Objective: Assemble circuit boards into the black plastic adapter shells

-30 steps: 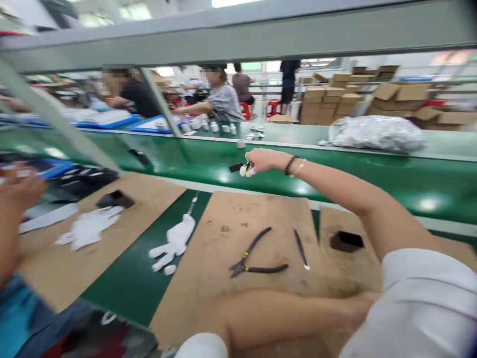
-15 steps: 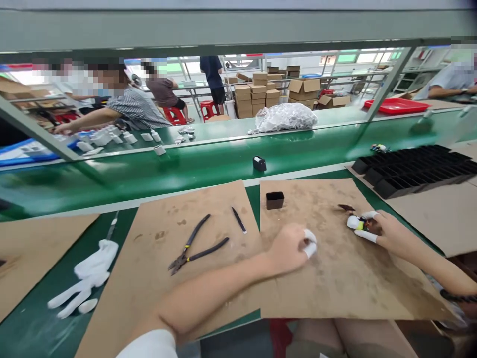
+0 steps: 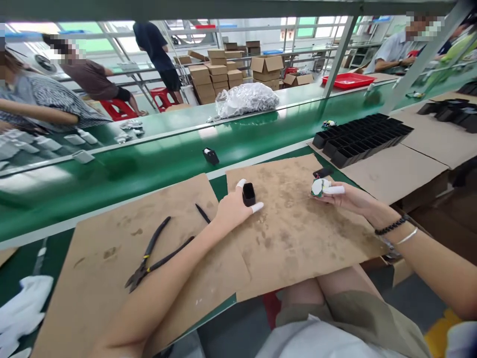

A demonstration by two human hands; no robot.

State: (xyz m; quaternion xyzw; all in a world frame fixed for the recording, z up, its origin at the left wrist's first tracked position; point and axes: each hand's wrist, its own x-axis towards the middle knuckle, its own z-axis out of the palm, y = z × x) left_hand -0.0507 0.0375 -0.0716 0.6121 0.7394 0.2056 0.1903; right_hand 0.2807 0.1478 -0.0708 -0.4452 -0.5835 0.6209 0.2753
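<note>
The small black housing sits at the centre of the frame, just above the cardboard sheet, pinched between the capped thumb and forefinger of the left hand. To its right, well apart from it, the right hand lies palm up with its fingers curled loosely round a round white part. Both pieces appear picked up but not yet brought together, while one finished-looking housing rides the green conveyor belt above, the black trays wait at upper right, and the pliers lie untouched at lower left.
</note>
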